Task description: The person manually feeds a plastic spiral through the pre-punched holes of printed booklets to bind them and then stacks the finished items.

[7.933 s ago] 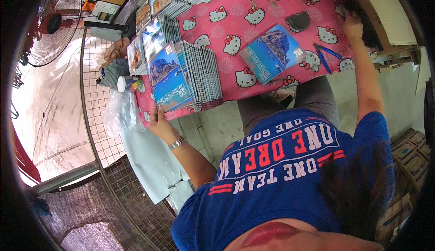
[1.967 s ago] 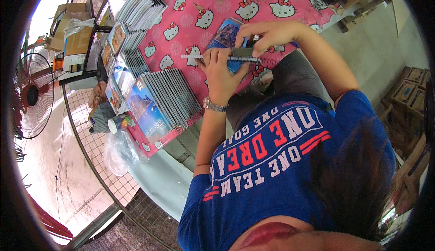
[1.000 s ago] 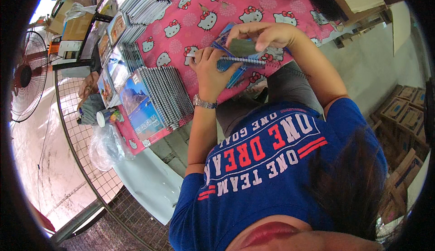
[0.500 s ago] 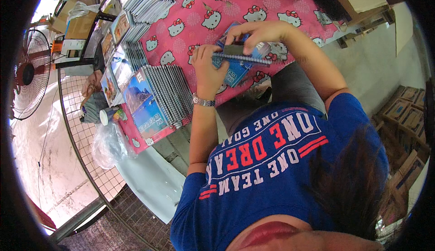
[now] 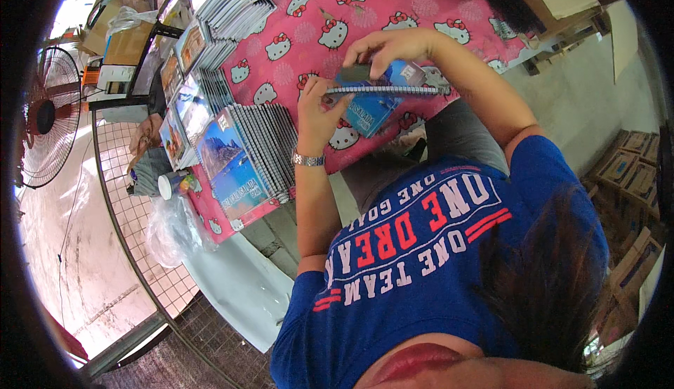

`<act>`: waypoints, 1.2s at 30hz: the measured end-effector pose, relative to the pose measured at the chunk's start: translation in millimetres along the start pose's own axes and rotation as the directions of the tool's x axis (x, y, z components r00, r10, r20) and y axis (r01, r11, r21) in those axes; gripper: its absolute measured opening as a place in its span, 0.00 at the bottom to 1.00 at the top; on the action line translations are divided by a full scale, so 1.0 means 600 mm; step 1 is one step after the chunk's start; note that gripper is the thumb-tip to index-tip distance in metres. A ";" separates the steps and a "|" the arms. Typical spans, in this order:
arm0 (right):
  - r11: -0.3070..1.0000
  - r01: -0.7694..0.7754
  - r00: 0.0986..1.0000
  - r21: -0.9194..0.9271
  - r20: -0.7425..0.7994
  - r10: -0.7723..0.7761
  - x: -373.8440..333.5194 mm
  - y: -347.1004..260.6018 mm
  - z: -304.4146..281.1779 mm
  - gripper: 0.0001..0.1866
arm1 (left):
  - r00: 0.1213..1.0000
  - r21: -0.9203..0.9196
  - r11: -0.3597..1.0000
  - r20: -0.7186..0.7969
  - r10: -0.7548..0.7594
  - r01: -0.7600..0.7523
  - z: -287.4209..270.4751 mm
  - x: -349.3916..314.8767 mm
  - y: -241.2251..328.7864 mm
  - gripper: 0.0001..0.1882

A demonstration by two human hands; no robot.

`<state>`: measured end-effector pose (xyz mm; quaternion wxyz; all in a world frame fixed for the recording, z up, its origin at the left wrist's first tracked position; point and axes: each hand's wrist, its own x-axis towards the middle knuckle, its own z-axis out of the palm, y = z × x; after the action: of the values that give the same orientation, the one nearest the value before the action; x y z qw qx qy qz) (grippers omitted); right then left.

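A blue-covered spiral notebook (image 5: 411,73) is tilted up at the near edge of the table, its coiled spine toward me. My left hand (image 5: 320,111), with a metal-band watch on the wrist, is closed on the left end of that spine. Above the cover, my right hand (image 5: 394,50) is bent, thumb and fingers closed around a small dark rectangular block (image 5: 357,73). What the block is I cannot make out. Another blue notebook (image 5: 373,111) lies under the raised one, partly hidden by it.
Stacks of spiral notebooks (image 5: 235,168) line the table's left side, with more piles (image 5: 235,10) farther back. A pink cartoon-print cloth (image 5: 316,59) covers the table. Left of it are a white-lidded jar (image 5: 167,185), a plastic bag (image 5: 175,231) and a fan (image 5: 45,115). Cartons (image 5: 628,171) stand at right.
The raised notebook has shifted slightly right, and its coiled spine now lies more level. My right hand, still with the dark block, has lifted a little.
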<state>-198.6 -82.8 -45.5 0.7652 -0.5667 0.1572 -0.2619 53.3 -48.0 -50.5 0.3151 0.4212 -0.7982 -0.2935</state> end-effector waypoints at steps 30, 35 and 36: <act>0.279 -0.729 0.460 -0.625 -0.750 -0.476 -0.225 0.210 0.070 0.32 | 0.859 -0.369 0.919 -0.418 -0.296 0.138 0.060 -0.039 -0.006 0.10; 0.412 -0.281 0.645 -0.867 -0.488 -0.588 -0.110 0.097 0.156 0.31 | 0.866 -0.374 0.916 -0.401 -0.298 0.142 0.060 -0.036 0.013 0.09; 0.401 -0.258 0.670 -0.879 -0.462 -0.581 -0.090 0.087 0.167 0.31 | 0.866 -0.360 0.916 -0.386 -0.319 0.177 0.058 -0.039 0.011 0.08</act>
<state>-177.1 39.0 -67.2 0.1723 -0.7442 0.4942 -0.4150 34.3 -18.0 -73.7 0.5075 0.5212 -0.5886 -0.3527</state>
